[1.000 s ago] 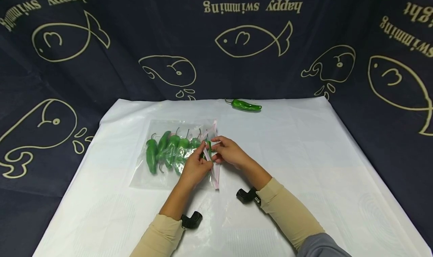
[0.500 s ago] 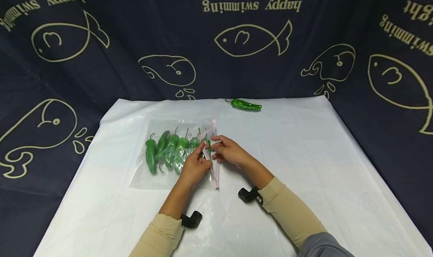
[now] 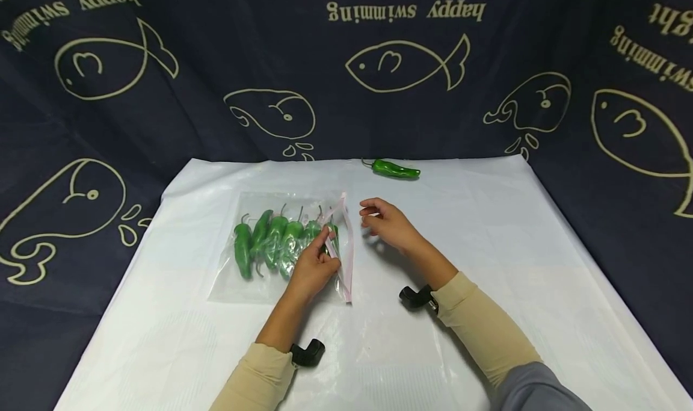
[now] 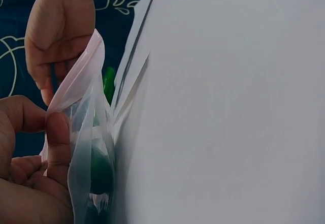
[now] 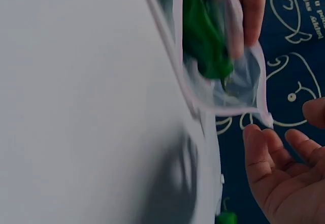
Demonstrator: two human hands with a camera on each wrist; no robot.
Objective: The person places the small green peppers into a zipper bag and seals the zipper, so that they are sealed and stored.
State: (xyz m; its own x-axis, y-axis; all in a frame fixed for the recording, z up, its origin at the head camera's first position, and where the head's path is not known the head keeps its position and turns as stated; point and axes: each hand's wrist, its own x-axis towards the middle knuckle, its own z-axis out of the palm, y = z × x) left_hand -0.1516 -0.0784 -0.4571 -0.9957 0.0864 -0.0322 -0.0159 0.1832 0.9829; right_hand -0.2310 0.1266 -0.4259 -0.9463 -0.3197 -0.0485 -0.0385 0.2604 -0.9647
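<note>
A clear zip bag (image 3: 227, 287) with a pink-edged mouth lies left of centre, its mouth facing right. Inside it several green peppers (image 3: 242, 250) lie side by side with stems toward the back. My left hand (image 3: 313, 271) pinches the upper lip of the mouth between thumb and fingers and lifts it; the left wrist view shows the raised pink lip (image 4: 81, 76). One pepper (image 5: 205, 36) sits just inside the parted mouth. My right hand (image 3: 392, 224) is off the bag to its right, fingers loosely bent and holding nothing.
A single green pepper (image 3: 395, 169) lies at the table's back edge, beyond the right hand. White cloth covers the table (image 3: 487, 230). A dark curtain (image 3: 325, 56) with fish drawings hangs behind it.
My right hand has drawn away from the bag's mouth, toward the right and slightly back. The left hand keeps its pinch on the lip. The pepper near the mouth stays in the bag.
</note>
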